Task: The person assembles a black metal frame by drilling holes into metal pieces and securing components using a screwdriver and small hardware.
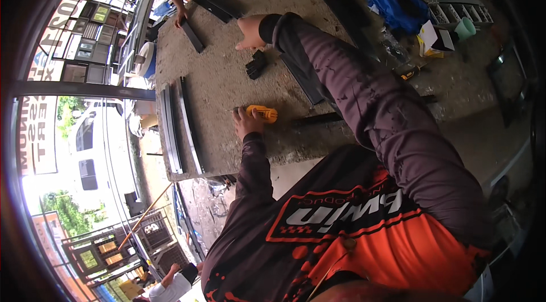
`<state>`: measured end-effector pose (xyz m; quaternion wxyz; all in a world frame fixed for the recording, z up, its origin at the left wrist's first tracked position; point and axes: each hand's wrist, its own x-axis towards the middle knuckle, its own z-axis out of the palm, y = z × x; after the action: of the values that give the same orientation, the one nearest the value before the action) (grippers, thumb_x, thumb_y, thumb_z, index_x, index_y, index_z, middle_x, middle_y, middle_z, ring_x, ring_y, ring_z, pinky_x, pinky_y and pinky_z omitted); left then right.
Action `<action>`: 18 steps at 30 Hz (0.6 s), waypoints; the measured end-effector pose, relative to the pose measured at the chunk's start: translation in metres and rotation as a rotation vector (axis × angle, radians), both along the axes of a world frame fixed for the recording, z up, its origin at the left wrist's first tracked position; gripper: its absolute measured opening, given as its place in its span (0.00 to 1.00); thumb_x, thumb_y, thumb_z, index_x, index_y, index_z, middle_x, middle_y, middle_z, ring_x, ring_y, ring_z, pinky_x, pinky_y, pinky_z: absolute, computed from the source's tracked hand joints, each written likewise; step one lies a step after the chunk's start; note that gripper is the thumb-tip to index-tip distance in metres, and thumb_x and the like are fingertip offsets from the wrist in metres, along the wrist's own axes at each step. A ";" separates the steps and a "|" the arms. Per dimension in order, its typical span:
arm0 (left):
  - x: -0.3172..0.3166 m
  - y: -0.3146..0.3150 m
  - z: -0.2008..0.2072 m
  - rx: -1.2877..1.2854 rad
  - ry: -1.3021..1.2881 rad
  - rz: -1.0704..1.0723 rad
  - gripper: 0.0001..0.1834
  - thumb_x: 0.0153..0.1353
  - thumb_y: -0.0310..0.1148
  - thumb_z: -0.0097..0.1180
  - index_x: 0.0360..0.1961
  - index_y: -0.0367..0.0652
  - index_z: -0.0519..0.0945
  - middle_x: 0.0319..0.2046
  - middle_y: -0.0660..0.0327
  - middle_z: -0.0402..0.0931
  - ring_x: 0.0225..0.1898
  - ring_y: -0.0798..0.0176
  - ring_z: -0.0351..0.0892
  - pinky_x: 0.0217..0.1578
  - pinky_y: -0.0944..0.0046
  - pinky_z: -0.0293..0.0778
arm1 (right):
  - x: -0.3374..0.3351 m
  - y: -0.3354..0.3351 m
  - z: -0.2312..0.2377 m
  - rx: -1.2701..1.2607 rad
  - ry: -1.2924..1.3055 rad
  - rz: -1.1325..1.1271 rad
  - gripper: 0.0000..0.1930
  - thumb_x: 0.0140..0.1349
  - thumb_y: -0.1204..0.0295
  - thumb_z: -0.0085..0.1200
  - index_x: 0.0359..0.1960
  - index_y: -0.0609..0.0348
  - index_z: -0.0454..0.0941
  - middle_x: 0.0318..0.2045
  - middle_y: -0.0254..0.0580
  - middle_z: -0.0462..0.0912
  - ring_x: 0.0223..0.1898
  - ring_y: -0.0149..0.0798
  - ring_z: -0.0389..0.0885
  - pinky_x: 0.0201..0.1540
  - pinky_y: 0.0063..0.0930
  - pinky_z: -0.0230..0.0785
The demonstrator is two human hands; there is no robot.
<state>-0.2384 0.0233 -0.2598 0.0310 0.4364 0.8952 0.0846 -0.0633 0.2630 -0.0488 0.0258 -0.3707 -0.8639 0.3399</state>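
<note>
A worker in a dark long-sleeved jersey splashed with orange leans over a rough grey-brown worktable [219, 83] in an open-fronted workshop. Near the centre of the frame, the worker's left hand [248, 124] rests on a yellow power drill with a dark front end [264, 114], which lies on the tabletop; the fingers are partly curled over its front and have hold of it. The right hand [250, 30] reaches to the upper centre, one digit extended down and to the left; from where I stand, how far the other fingers open cannot be told. Just below it sits a small, blocky black piece [256, 65]. At upper left, a co-worker's hand [181, 19] touches the end of a flat, dark bar [192, 36]. Two long, slim metal strips [190, 125] lie side by side along the table's left edge. At upper right are a crumpled blue plastic bag [398, 8], a white-and-yellow open carton [435, 40] and a pale green cup [465, 29].
</note>
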 end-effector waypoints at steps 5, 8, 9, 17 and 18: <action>-0.012 0.012 -0.017 0.055 0.047 -0.174 0.31 0.66 0.49 0.48 0.65 0.45 0.64 0.69 0.49 0.55 0.66 0.44 0.62 0.63 0.49 0.62 | 0.043 -0.021 -0.047 0.160 0.169 -0.145 0.27 0.60 0.45 0.53 0.35 0.61 0.86 0.36 0.56 0.84 0.42 0.51 0.83 0.46 0.42 0.74; -0.063 -0.013 -0.071 0.004 0.247 -0.246 0.28 0.68 0.46 0.45 0.65 0.44 0.65 0.68 0.50 0.56 0.66 0.44 0.61 0.64 0.48 0.63 | 0.082 -0.092 -0.094 0.047 0.256 -0.286 0.30 0.54 0.38 0.56 0.25 0.57 0.82 0.28 0.51 0.84 0.33 0.51 0.84 0.40 0.42 0.74; -0.068 -0.017 -0.079 -0.003 0.260 -0.233 0.27 0.68 0.46 0.44 0.64 0.44 0.66 0.68 0.50 0.56 0.66 0.44 0.61 0.63 0.48 0.63 | 0.102 -0.112 -0.119 0.055 0.345 -0.301 0.28 0.55 0.40 0.57 0.26 0.57 0.81 0.26 0.50 0.83 0.31 0.50 0.83 0.38 0.43 0.73; -0.004 -0.002 -0.014 0.073 0.009 -0.098 0.29 0.71 0.48 0.39 0.65 0.40 0.64 0.68 0.45 0.55 0.65 0.42 0.63 0.60 0.47 0.66 | 0.301 -0.187 -0.192 0.298 0.265 -0.922 0.05 0.60 0.66 0.54 0.31 0.52 0.78 0.25 0.45 0.83 0.29 0.51 0.82 0.31 0.42 0.73; -0.003 -0.001 -0.013 0.075 0.003 -0.092 0.29 0.71 0.48 0.39 0.65 0.40 0.64 0.68 0.45 0.55 0.65 0.42 0.62 0.60 0.47 0.66 | 0.328 -0.189 -0.204 0.358 0.203 -1.001 0.04 0.60 0.68 0.54 0.31 0.52 0.77 0.26 0.45 0.82 0.30 0.52 0.82 0.32 0.43 0.73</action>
<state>-0.2416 0.0222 -0.2730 0.0172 0.4780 0.8705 0.1162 0.2644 0.0740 -0.2529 0.3306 -0.6923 -0.6191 0.1675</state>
